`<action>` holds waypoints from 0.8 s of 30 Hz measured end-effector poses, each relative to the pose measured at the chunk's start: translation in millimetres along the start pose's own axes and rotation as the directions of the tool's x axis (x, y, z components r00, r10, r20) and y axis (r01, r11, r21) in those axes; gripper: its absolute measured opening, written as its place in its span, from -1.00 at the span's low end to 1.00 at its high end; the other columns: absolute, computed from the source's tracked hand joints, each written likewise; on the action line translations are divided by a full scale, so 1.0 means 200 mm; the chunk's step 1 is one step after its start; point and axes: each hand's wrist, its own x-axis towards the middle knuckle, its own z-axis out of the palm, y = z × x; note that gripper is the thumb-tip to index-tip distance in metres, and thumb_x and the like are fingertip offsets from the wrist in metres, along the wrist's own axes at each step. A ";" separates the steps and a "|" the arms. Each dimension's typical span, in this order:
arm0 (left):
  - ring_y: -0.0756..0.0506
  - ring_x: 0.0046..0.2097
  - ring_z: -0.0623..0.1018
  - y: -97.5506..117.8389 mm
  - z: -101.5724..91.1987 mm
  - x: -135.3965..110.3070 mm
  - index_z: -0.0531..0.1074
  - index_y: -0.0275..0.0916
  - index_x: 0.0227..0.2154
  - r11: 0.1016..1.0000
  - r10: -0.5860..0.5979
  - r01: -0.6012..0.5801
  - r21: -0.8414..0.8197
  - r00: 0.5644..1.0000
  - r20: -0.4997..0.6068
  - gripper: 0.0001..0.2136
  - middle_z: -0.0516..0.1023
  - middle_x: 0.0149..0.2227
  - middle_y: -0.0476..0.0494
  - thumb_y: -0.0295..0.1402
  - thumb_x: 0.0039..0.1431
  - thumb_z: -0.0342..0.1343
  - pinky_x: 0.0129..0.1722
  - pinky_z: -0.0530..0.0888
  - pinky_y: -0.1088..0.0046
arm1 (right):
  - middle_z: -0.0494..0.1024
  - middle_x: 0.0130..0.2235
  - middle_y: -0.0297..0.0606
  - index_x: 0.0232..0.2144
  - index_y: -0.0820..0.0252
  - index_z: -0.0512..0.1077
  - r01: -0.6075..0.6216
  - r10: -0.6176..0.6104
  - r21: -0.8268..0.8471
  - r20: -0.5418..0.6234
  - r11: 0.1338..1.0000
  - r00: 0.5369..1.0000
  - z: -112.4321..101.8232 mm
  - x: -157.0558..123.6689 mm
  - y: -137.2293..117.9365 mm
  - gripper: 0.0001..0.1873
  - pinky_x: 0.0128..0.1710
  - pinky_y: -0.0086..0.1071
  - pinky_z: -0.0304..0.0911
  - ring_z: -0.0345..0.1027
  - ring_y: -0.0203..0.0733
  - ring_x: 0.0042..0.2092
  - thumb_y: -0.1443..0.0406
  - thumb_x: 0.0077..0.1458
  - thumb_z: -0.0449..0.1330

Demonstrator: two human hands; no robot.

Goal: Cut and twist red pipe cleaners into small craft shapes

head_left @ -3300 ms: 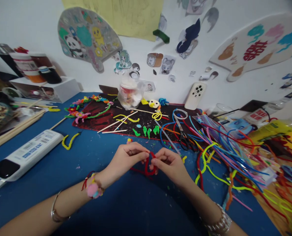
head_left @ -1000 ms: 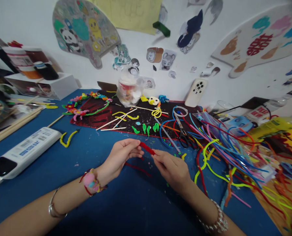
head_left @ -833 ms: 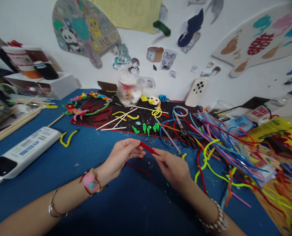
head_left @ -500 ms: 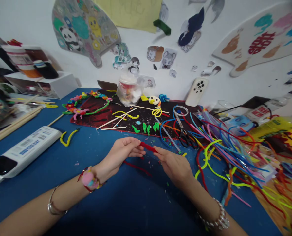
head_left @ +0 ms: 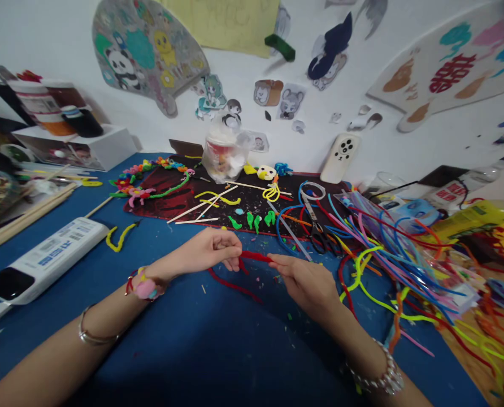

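Both hands hold a short red pipe cleaner (head_left: 255,257) just above the blue table (head_left: 192,350). My left hand (head_left: 212,250) pinches its left end with curled fingers. My right hand (head_left: 305,280) pinches the right end between thumb and fingers. A second, thin red pipe cleaner (head_left: 230,284) lies on the table right under the hands.
A big tangle of coloured pipe cleaners (head_left: 387,254) fills the right side, with scissors (head_left: 317,232) at its edge. Behind the hands a dark mat (head_left: 171,195) carries sticks, green bits and a flower garland (head_left: 144,183). A white box (head_left: 44,257) lies at left.
The red loop seen a few seconds ago is now pulled into a short straight piece. Both hands have dropped slightly, and my left wrist has turned more palm-down.
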 end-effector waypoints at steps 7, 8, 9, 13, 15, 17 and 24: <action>0.01 -0.44 0.43 -0.04 0.02 -0.01 0.33 -0.26 -0.28 0.646 0.331 -0.247 0.723 0.943 0.027 -0.80 0.46 -0.39 -0.07 -0.30 0.25 -0.16 -0.44 0.32 0.50 | 0.60 -0.30 -0.22 -0.40 0.19 0.36 -0.113 0.112 0.040 0.030 0.993 0.993 0.01 0.01 0.01 -0.87 -0.30 -0.48 0.42 0.51 -0.27 -0.29 0.44 0.11 0.05; 0.01 -0.46 0.42 -0.05 0.03 -0.01 0.33 -0.26 -0.28 0.563 0.341 -0.258 0.785 0.938 0.064 -0.79 0.45 -0.38 -0.07 -0.29 0.26 -0.17 -0.45 0.30 0.49 | 0.60 -0.30 -0.23 -0.40 0.18 0.35 -0.118 0.117 0.042 0.027 0.992 0.993 0.01 0.01 0.02 -0.87 -0.31 -0.48 0.42 0.51 -0.27 -0.30 0.45 0.11 0.05; 0.01 -0.47 0.41 -0.06 0.03 -0.01 0.32 -0.25 -0.28 0.498 0.338 -0.262 0.827 0.937 0.094 -0.78 0.44 -0.39 -0.07 -0.28 0.27 -0.19 -0.47 0.29 0.49 | 0.60 -0.30 -0.23 -0.41 0.18 0.34 -0.123 0.122 0.044 0.024 0.991 0.992 0.01 0.00 0.02 -0.87 -0.32 -0.48 0.42 0.51 -0.27 -0.30 0.45 0.10 0.05; -0.02 -0.50 0.41 -0.08 0.03 -0.01 0.28 -0.28 -0.26 0.383 0.357 -0.246 0.891 0.929 0.103 -0.74 0.41 -0.45 -0.06 -0.20 0.26 -0.20 -0.52 0.26 0.48 | 0.60 -0.31 -0.25 -0.42 0.15 0.33 -0.147 0.146 0.049 0.020 0.988 0.989 0.01 0.00 0.02 -0.88 -0.35 -0.47 0.41 0.51 -0.26 -0.32 0.44 0.10 0.06; -0.03 -0.48 0.42 -0.09 0.03 -0.01 0.27 -0.30 -0.24 0.343 0.386 -0.250 0.906 0.916 0.107 -0.70 0.41 -0.45 -0.08 -0.16 0.24 -0.19 -0.50 0.28 0.47 | 0.60 -0.31 -0.25 -0.42 0.15 0.33 -0.148 0.147 0.055 0.023 0.987 0.989 0.02 0.00 0.02 -0.88 -0.35 -0.47 0.41 0.51 -0.26 -0.31 0.43 0.11 0.05; -0.04 -0.46 0.43 -0.10 0.04 0.00 0.26 -0.31 -0.22 0.299 0.412 -0.258 0.919 0.903 0.120 -0.70 0.42 -0.43 -0.10 -0.16 0.25 -0.20 -0.48 0.30 0.46 | 0.60 -0.30 -0.25 -0.41 0.16 0.34 -0.138 0.136 0.056 0.031 0.989 0.990 0.02 0.00 0.02 -0.88 -0.34 -0.48 0.41 0.51 -0.26 -0.30 0.44 0.11 0.05; -0.06 -0.43 0.44 -0.13 0.06 0.00 0.26 -0.31 -0.12 0.184 0.450 -0.254 0.950 0.881 0.148 -0.71 0.44 -0.45 -0.13 -0.24 0.27 -0.23 -0.45 0.31 0.44 | 0.60 -0.30 -0.26 -0.40 0.16 0.37 -0.149 0.144 0.080 0.071 0.986 0.987 0.03 0.00 0.01 -0.88 -0.31 -0.47 0.40 0.51 -0.27 -0.31 0.42 0.11 0.06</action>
